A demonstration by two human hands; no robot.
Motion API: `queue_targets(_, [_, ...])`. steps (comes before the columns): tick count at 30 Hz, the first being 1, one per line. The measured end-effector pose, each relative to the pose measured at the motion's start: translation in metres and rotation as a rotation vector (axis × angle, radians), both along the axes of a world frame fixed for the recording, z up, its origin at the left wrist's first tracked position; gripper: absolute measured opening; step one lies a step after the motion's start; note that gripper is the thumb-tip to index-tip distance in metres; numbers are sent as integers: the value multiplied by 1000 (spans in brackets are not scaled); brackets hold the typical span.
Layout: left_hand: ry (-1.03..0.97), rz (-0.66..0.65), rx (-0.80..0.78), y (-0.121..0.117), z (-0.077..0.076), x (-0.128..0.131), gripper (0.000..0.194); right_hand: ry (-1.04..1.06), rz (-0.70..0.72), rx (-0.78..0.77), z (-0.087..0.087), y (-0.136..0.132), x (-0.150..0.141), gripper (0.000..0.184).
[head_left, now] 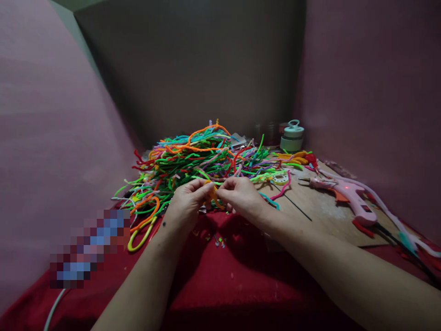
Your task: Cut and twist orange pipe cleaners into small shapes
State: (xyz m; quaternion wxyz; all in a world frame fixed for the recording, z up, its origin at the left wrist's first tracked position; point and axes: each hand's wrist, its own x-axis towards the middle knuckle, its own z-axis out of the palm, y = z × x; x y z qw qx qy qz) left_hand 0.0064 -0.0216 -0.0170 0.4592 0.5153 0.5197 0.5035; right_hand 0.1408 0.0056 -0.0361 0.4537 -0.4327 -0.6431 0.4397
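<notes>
A: What are the hands on?
B: Left hand (186, 195): thumb and finger pinched on a small orange-yellow, fuzzy, bent chenille piece (215, 198). Right hand (243, 195): fingertips drawn together on the same piece, right side. Both grips narrow. Piece sits between the hands, up against the front of the heap.
A: How far along?
B: Piece is bent already, so some shaping done, my read. Final form: can't tell, fingers cover most of it. Being in both hands, I'd call it unfinished.
A: Just around it?
B: Small multicoloured scraps (220, 241) on the red cloth-covered bench (248, 287), below the hands. Suggests some trimming done, not sure.
A: Stock?
B: Big tangled heap of green, orange, red, blue and purple fuzzy chenille stems (193, 161) right behind the hands. Mostly long and loose, so looks unworked. Smooth yellow loop (139, 236) at its left edge; rest of that item unclear.
A: Right side?
B: Pale yellow disc with a ring of holes (280, 178) and a thin dark rod (292, 202) near the right hand. Further out, pink glue gun with orange trigger (347, 193) on a tan wooden board (327, 230). Red light lit, no hand on it. Gluing on this piece: can't tell.
A: Anything finished?
B: Orange-yellow fuzzy bundle (296, 158) at the board's back, beside something red. Finished or stock, can't say.
</notes>
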Motion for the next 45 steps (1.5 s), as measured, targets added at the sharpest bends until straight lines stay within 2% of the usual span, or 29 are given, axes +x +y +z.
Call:
queue_targets(8, [238, 134, 257, -7, 4, 12, 14, 53, -12, 31, -3, -3, -4, 14])
queue_targets(13, [219, 136, 264, -10, 4, 20, 13, 102, -10, 58, -7, -3, -5, 12])
queue_targets(20, [229, 128, 264, -9, 0, 20, 16, 12, -28, 139, -10, -7, -6, 12])
queue_targets(25, [318, 122, 255, -6, -3, 18, 16, -91, -89, 209, -6, -12, -4, 10])
queue_targets(30, [510, 180, 325, -3, -8, 16, 18, -136, -118, 265, -3, -13, -3, 9])
queue_targets(39, [601, 149, 353, 0, -15, 12, 16, -232, -129, 277, -2, -15, -3, 6])
queue_targets(45, [494, 110, 269, -3, -7, 13, 18, -384, -153, 400, -7, -13, -3, 8])
